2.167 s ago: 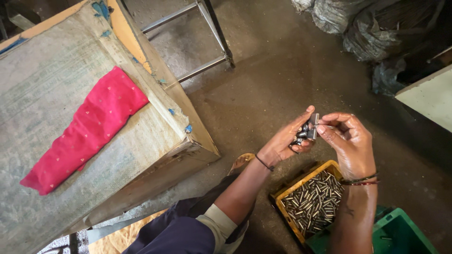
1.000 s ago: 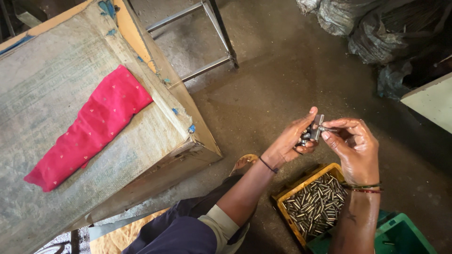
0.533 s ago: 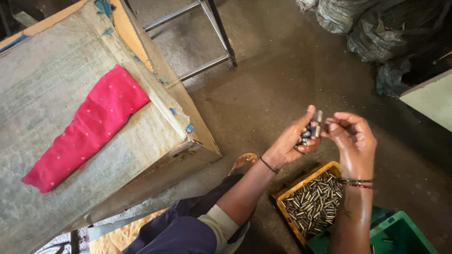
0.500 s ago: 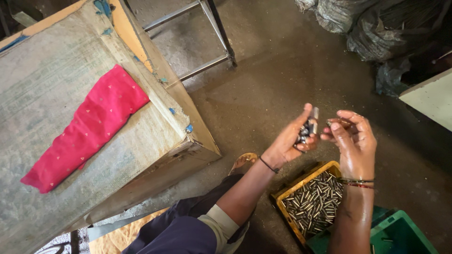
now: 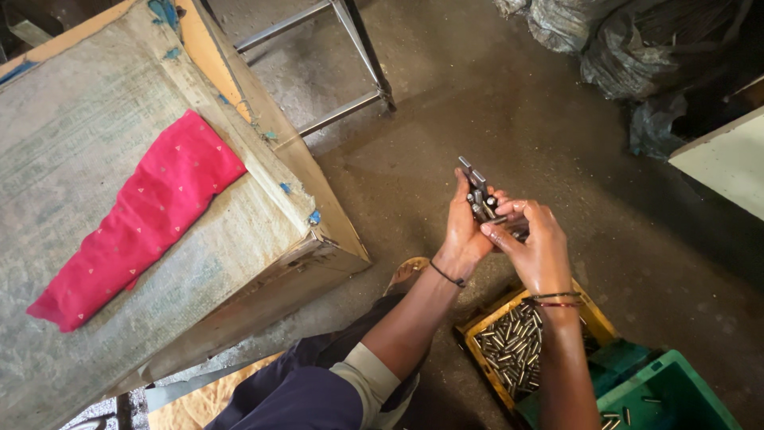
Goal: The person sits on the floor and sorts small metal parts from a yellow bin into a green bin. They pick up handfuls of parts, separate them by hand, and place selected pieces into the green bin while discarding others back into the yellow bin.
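Head view: hands have closed back together on the small grey metal gauge tool (image 5: 477, 193).
Left hand (image 5: 464, 231) grips it upright; right hand (image 5: 535, 247), apart a moment ago, now pinches at its side above the yellow crate of metal pins (image 5: 516, 344).

Small grey metal parts (image 5: 480, 196), upright, hand-held
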Demonstrator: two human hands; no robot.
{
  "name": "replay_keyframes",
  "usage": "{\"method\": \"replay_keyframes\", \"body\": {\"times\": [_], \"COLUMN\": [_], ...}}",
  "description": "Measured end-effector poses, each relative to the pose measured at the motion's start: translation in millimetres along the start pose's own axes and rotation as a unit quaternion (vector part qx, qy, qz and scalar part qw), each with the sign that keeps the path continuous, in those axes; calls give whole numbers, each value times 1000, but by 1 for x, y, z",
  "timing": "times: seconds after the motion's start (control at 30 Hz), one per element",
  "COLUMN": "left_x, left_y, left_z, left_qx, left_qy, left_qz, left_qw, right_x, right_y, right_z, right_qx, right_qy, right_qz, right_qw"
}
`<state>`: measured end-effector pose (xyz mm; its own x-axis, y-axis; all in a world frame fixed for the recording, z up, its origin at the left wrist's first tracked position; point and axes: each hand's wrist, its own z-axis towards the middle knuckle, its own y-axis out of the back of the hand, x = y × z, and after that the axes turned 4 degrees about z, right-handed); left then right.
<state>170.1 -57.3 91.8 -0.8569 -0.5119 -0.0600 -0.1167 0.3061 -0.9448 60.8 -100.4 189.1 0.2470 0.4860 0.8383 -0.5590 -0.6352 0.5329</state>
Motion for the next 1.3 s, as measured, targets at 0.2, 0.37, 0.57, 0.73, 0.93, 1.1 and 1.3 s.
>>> {"method": "replay_keyframes", "body": {"times": [0.2,0.37,0.57,0.73,0.93,1.1,1.3], "left_x": [0,1,4,5,2,0,-17], "left_y": [-8,-7,-8,-26,-40,-42,-54], "left_z": [-7,-8,-12,-23,-33,-36,-45], "left_qx": [-33,-82,9,54,136,133,158], "left_qy": [-8,12,39,70,130,119,122], "left_qz": [-15,-10,86,146,179,204,270], "left_qw": [999,996,996,985,966,962,942], "right_x": [-10,-24,-10,13,30,37,38], "right_y": [2,18,32,39,47,49,51], "right_z": [1,4,6,9,13,14,19], "right_qx": [15,86,30,6,30,51,80], "right_qy": [-2,-160,-144,-116,-95,-89,-104], "right_qz": [-3,371,387,295,300,312,318], "right_qw": [1000,911,910,948,949,945,939]}}
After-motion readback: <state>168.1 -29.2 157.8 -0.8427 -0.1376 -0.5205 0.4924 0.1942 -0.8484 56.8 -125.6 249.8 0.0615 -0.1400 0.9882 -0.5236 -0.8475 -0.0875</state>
